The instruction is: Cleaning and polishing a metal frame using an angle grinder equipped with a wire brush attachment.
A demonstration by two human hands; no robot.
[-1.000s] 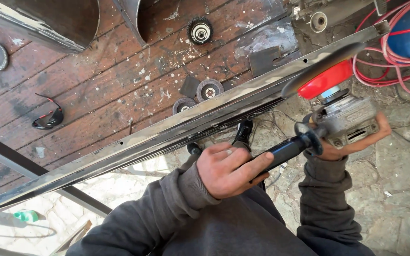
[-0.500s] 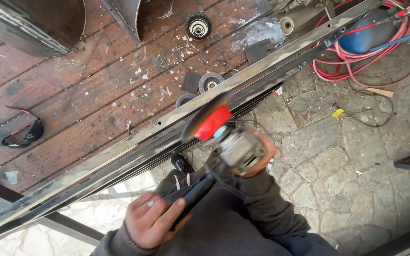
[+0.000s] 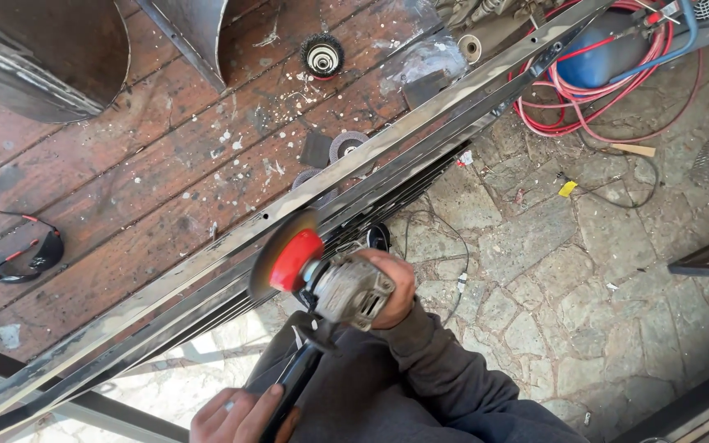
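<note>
My right hand [image 3: 391, 283] grips the grey body of an angle grinder [image 3: 346, 287]. Its red guard and spinning disc [image 3: 282, 253] sit against the near edge of a long metal bar [image 3: 420, 131] that runs diagonally from lower left to upper right. At the bottom edge of the view, my left hand [image 3: 240, 417] is closed around the grinder's black side handle [image 3: 297, 377]. Both grey sleeves show below the tool.
The bar lies along the edge of a worn wooden table [image 3: 166, 164]. On it are safety glasses [image 3: 25, 254], a wire cup brush [image 3: 322, 56] and flap discs [image 3: 345, 146]. Red hoses [image 3: 601, 115] and a blue tank [image 3: 596, 61] lie on the stone floor.
The grinder and both hands have shifted down and left along the bar. The left hand has dropped to the bottom edge of the view.
</note>
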